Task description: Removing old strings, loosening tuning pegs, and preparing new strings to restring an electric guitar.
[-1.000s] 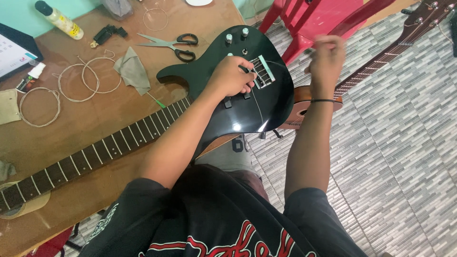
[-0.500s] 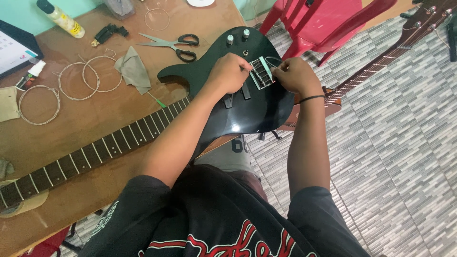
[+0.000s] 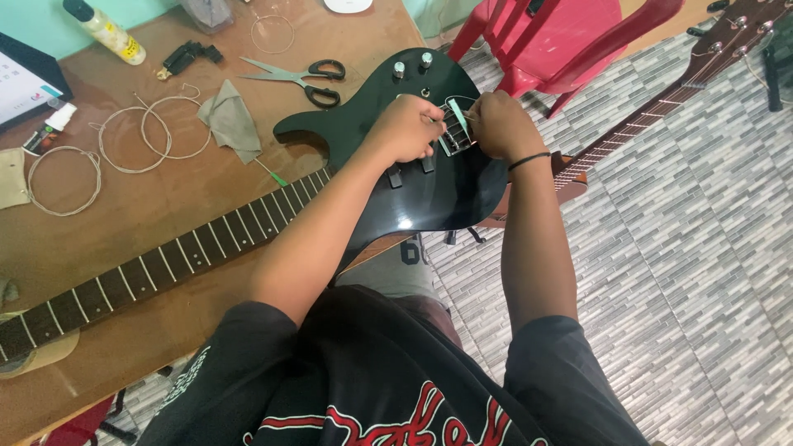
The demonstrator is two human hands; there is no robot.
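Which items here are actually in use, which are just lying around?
In use: glossy black electric guitar; its metal bridge, touched by left hand and right hand.
Lying about: black-handled scissors; coiled wire strings; grey cloth; red plastic chair.

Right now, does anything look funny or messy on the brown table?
Yes. The black electric guitar shows no strings along its long dark neck, and thin wire strings lie coiled loose beside it. Both hands, left hand and right hand, meet at its metal bridge.
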